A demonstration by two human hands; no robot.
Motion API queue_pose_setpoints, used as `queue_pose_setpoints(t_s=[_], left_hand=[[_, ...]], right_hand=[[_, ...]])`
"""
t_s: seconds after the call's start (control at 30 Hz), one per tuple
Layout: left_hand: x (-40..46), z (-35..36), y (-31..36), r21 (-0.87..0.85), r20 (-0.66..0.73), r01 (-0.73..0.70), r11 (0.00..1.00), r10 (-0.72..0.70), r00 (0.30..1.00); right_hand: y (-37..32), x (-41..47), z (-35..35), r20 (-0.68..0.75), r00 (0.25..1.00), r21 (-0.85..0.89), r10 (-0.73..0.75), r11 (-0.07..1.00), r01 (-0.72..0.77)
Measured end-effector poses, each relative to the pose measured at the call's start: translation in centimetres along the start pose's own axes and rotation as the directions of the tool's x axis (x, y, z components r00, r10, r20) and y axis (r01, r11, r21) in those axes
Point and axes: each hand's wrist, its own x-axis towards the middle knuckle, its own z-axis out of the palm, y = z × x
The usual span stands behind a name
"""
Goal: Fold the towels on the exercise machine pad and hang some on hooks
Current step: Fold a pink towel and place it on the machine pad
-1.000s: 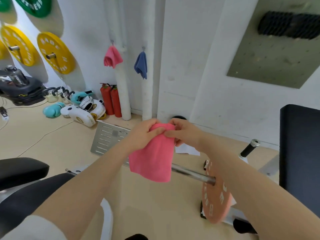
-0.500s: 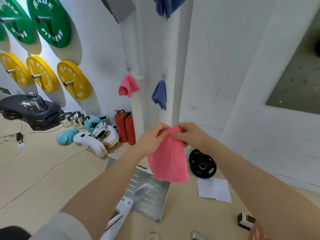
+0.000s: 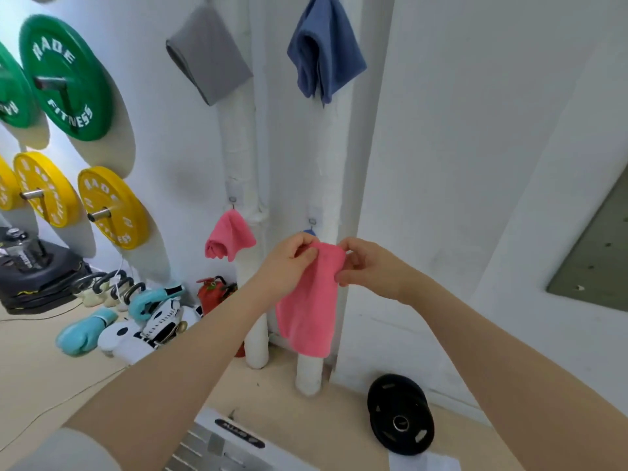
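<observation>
Fingers [image 3: 307, 254] of the left hand [image 3: 289, 266] and right hand [image 3: 368, 266] pinch the top edge of a pink towel [image 3: 307, 300], which hangs in front of the wall hook [image 3: 312, 221] (a blue scrap already shows there). Hanging seems underway; next, probably, loop that edge over a free hook.

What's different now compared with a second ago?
The person has carried the pink towel from over the barbell up toward the wall, close to the hook. Both hands, left and right, keep their grip on its top edge.
</observation>
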Motion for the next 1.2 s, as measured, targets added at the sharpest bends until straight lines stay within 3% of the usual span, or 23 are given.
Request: queue_pose_setpoints(t_s=[0.13,0.43,0.63,0.8,1.03,1.1,1.2], left_hand=[[7.2,-0.7,1.4,-0.11,-0.063,-0.026,0.994,0.019,0.998],[23.1,-2.6,9.9,-0.173,-0.131,-0.248,0.953,0.227,0.965],[29.4,-5.4,13.4,0.043,-0.2,-0.349,0.936,0.35,0.915],[33.4,-7.9,15.4,0.121,-0.174,-0.371,0.92,0.388,0.905],[38.1,-10.2,19.6,-0.054,-0.266,-0.475,0.879,0.445,0.855],[39.6,-10.7,21.1,-0.081,-0.286,-0.513,0.855,0.473,0.833],[42.5,-12.0,23.6,0.022,-0.302,-0.601,0.799,0.579,0.758]], right_hand=[[-0.9,5.7,-4.4,-0.183,0.976,-0.104,-0.118,0.989,0.1],[-6.4,18.1,-17.1,-0.374,0.849,-0.187,-0.375,0.926,0.327],[-9.3,23.4,-21.7,-0.448,0.745,-0.302,-0.494,0.868,0.393],[-11.5,26.3,-23.8,-0.475,0.732,-0.184,-0.488,0.869,0.459],[-15.9,29.5,-28.7,-0.505,0.701,0.072,-0.504,0.785,0.615],[-17.4,30.3,-30.7,-0.511,0.684,0.065,-0.521,0.77,0.635],[-20.0,31.9,-33.8,-0.494,0.628,0.009,-0.601,0.719,0.695]])
